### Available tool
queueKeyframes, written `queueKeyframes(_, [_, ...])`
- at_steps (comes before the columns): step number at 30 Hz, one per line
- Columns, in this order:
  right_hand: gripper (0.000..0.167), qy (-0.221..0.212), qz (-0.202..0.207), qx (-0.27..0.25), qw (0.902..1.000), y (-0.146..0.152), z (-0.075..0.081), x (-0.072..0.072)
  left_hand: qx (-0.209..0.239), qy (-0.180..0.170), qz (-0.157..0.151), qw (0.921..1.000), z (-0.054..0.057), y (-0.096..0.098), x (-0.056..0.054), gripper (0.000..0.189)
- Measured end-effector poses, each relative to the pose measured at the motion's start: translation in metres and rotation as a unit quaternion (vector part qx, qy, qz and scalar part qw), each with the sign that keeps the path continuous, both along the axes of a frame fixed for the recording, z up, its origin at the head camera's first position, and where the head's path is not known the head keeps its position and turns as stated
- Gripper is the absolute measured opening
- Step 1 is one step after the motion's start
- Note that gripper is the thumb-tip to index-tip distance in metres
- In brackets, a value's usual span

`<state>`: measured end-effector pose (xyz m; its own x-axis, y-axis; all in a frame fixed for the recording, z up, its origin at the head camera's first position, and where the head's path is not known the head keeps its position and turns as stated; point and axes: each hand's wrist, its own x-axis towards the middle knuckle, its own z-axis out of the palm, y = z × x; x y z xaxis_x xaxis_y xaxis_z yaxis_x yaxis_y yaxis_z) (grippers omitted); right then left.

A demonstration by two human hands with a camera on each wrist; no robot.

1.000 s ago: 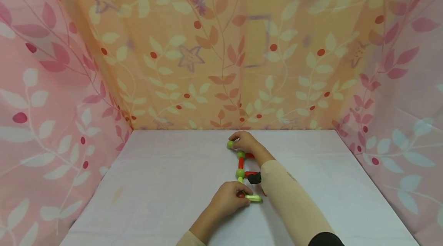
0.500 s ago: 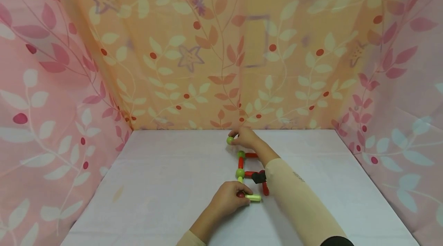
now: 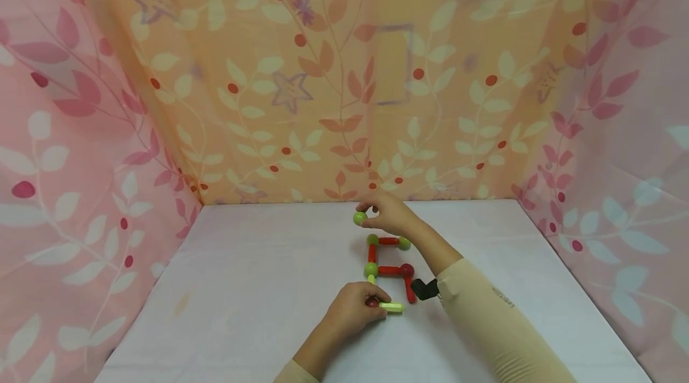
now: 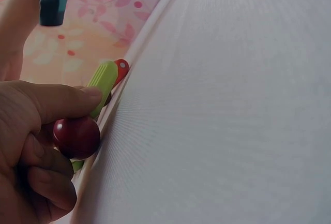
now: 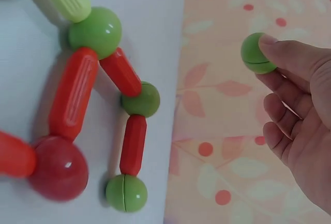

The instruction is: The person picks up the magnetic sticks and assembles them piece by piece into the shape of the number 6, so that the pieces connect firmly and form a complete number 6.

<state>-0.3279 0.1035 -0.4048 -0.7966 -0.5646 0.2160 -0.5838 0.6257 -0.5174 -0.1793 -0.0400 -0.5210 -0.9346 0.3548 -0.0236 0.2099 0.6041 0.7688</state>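
Note:
My right hand (image 3: 392, 214) pinches a green ball (image 5: 257, 53) between thumb and fingers, beyond the far end of a ball-and-rod figure. That figure joins green balls (image 5: 95, 32) and a dark red ball (image 3: 407, 270) with red rods (image 3: 389, 271); a last red rod (image 3: 411, 290) points toward the near side. At its near end my left hand (image 3: 352, 309) grips another dark red ball (image 4: 77, 137), its thumb lying against a light green rod (image 4: 102, 83). This rod sticks out to the right in the head view. A second light green rod (image 3: 371, 279) is partly hidden by the left hand.
A white-covered table (image 3: 258, 287) carries the figure. Patterned cloth walls stand behind and on both sides, the orange back cloth (image 3: 323, 102) close beyond the right hand. A black wrist device (image 3: 425, 289) hangs by the right forearm.
My right hand has risen slightly off the figure with the green ball. Its forearm has swung right, uncovering the far right green ball and the dark red ball. The left hand stays put.

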Motion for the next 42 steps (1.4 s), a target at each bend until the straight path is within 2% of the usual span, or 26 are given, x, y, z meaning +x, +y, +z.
queueKeyframes(3, [0.029,0.02,0.007,-0.006,0.9998,0.009,0.005,0.012,0.0,0.002,0.0,1.0,0.0,-0.001,-0.001,0.023])
queueKeyframes(10, [0.03,0.01,-0.025,-0.018,0.9995,0.035,0.006,0.045,0.009,0.001,-0.003,1.0,0.0,-0.001,0.0,0.021])
queueKeyframes(19, [0.032,0.018,-0.04,-0.043,0.9981,0.065,-0.009,0.084,0.002,0.008,-0.003,1.0,0.002,-0.001,0.002,0.021])
queueKeyframes(25, [0.032,0.009,-0.059,-0.051,0.9969,0.08,-0.024,0.099,0.003,0.0,0.0,1.0,0.002,0.0,0.001,0.021])
queueKeyframes(33, [0.034,-0.003,-0.051,-0.068,0.9964,0.094,-0.046,0.116,0.007,-0.002,-0.001,1.0,0.0,0.001,0.0,0.022])
queueKeyframes(42, [0.032,-0.055,-0.059,-0.081,0.9935,0.102,-0.065,0.121,0.003,-0.005,0.002,1.0,-0.001,0.0,-0.002,0.021])
